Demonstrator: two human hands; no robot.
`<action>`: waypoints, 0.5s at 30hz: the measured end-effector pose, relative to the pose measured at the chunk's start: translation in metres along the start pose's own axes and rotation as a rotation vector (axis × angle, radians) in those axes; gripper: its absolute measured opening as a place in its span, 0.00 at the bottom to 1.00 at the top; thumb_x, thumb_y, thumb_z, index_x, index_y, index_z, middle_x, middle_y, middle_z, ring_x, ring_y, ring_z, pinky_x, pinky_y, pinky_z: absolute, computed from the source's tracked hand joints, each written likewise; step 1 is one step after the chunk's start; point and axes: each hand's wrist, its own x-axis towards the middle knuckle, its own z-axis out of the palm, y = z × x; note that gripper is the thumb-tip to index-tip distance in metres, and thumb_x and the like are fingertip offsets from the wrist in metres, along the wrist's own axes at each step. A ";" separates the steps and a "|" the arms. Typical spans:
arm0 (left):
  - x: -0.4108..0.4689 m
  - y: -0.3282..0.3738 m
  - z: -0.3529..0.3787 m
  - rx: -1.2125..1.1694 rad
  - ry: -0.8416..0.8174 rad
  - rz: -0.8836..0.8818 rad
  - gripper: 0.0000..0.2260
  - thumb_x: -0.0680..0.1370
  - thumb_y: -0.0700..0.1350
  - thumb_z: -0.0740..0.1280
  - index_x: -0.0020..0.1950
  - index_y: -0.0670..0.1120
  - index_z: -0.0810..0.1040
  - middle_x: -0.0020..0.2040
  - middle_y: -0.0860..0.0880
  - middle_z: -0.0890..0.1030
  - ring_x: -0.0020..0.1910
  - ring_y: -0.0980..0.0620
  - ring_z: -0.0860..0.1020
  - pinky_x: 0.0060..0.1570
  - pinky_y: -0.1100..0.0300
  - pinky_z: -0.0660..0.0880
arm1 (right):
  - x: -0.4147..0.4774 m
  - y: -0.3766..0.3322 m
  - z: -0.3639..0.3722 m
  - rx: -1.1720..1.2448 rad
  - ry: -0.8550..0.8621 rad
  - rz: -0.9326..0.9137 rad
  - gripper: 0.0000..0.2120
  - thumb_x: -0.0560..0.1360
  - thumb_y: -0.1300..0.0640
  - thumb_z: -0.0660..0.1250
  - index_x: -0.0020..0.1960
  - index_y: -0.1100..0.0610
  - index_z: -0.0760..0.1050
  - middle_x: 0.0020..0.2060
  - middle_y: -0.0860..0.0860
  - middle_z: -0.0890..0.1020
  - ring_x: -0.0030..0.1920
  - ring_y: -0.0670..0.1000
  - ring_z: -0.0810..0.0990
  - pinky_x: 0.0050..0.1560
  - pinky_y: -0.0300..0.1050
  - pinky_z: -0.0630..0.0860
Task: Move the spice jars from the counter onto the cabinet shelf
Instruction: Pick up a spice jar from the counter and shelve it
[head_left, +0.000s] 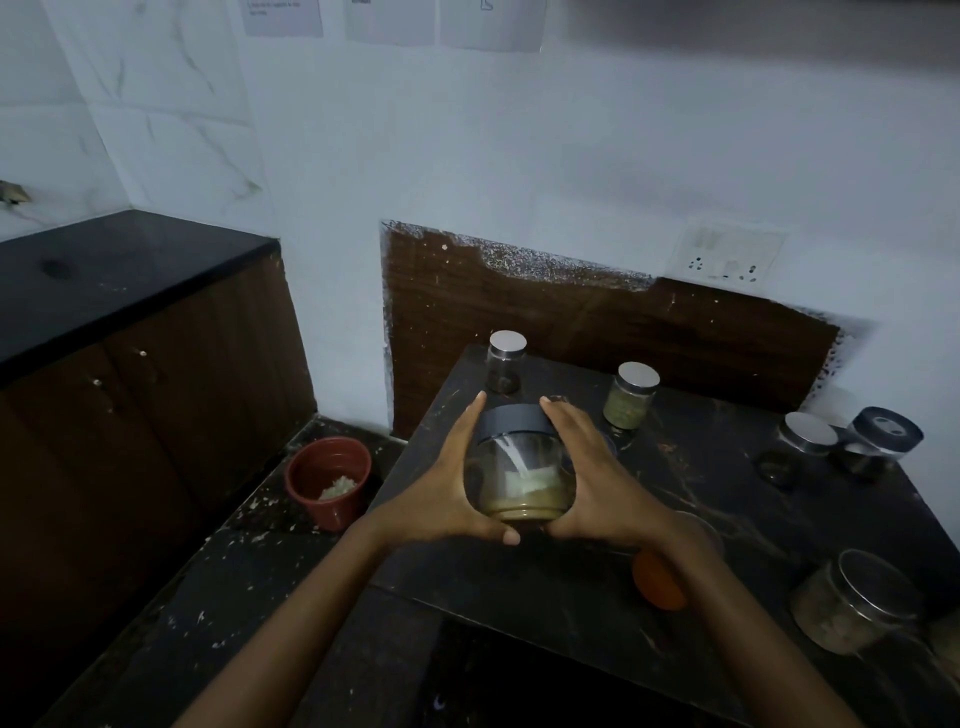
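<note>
The dark marbled counter (727, 530) has a straight left edge that drops to a lower speckled ledge (249, 561), and bare slab lies along its near side. Over its left part, the left hand (441, 483) and right hand (597, 478) cup a round glass jar (519, 467) with a dark lid, fingers and thumbs wrapped round it. Silver-lidded jars (630, 395) stand far and right. A red pot (328, 480) sits on the ledge.

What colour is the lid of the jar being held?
Dark grey; the lid of the jar shows best in the head view.
</note>
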 end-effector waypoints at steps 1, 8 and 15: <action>0.001 0.002 0.000 0.091 0.001 0.019 0.60 0.61 0.50 0.81 0.72 0.65 0.34 0.75 0.60 0.39 0.76 0.53 0.50 0.72 0.52 0.57 | 0.000 -0.001 0.000 -0.039 -0.002 0.003 0.58 0.60 0.54 0.76 0.75 0.47 0.38 0.73 0.41 0.43 0.72 0.45 0.47 0.68 0.44 0.59; 0.011 0.010 0.014 0.396 0.048 0.140 0.58 0.60 0.55 0.79 0.72 0.63 0.36 0.74 0.58 0.43 0.75 0.49 0.49 0.71 0.49 0.57 | 0.000 -0.008 0.000 -0.201 -0.003 -0.044 0.58 0.61 0.45 0.75 0.76 0.50 0.38 0.72 0.43 0.46 0.69 0.49 0.51 0.66 0.44 0.60; 0.011 0.011 0.014 0.208 0.106 0.119 0.55 0.63 0.46 0.79 0.75 0.59 0.42 0.70 0.57 0.52 0.68 0.59 0.59 0.60 0.77 0.60 | -0.007 0.005 -0.013 -0.011 0.007 -0.010 0.64 0.60 0.46 0.79 0.71 0.41 0.27 0.70 0.34 0.30 0.72 0.40 0.36 0.69 0.45 0.47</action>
